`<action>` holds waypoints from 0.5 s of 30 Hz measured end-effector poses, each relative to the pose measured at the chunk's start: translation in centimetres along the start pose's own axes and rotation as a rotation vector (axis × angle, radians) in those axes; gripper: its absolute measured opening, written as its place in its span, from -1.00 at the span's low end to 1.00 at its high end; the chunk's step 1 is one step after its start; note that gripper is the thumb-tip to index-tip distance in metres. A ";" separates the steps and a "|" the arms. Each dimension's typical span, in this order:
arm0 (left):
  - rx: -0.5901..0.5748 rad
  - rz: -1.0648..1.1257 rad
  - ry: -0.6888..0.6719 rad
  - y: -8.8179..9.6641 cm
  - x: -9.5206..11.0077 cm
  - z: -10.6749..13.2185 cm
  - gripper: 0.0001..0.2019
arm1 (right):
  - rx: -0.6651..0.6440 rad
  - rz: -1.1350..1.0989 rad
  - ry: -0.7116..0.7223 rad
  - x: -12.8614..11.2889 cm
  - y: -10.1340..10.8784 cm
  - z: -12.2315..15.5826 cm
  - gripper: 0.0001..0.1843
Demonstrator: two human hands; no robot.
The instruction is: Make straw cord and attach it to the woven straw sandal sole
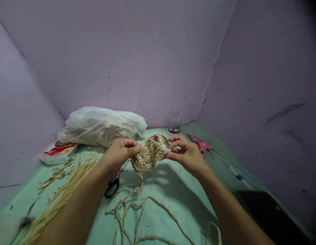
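A coiled piece of woven natural-fibre rope (145, 157), curved like a figure eight, is held up above the table between my hands. My left hand (124, 149) pinches its left edge between thumb and fingers. At the right side my right hand (185, 151) grips the edge near a small cluster of white pearl-like beads (165, 149). From the bottom of the piece a loose rope tail (142, 200) drops and lies in loops on the table. Black-handled scissors (112, 187) rest beneath my left wrist, their blades partly hidden.
A white plastic bag (104, 126) lies at the back left, by a red-and-white packet (58, 153). Dry fibre strands (68, 187) spread along the left. Behind my right hand are a clear jar (174, 126) and a pink glue gun (202, 144); a dark flat object (270, 214) is right.
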State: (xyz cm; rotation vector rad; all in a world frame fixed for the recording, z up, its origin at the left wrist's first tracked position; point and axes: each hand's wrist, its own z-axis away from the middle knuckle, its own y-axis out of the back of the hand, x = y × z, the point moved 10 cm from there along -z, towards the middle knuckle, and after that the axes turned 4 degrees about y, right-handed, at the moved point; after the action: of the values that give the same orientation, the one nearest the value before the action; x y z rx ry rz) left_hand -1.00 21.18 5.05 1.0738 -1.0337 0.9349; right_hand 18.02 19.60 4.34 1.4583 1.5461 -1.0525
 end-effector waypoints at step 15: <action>0.032 -0.004 -0.052 -0.5 0.5 0.2 -0.76 | 0.032 -0.082 -0.086 1.2 0.9 0.1 -0.79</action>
State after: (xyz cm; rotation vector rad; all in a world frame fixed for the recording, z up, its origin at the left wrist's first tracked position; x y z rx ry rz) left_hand -0.49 20.91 5.42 1.1314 -1.0619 0.9272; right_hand 18.80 20.03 3.15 1.3627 1.5450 -1.1783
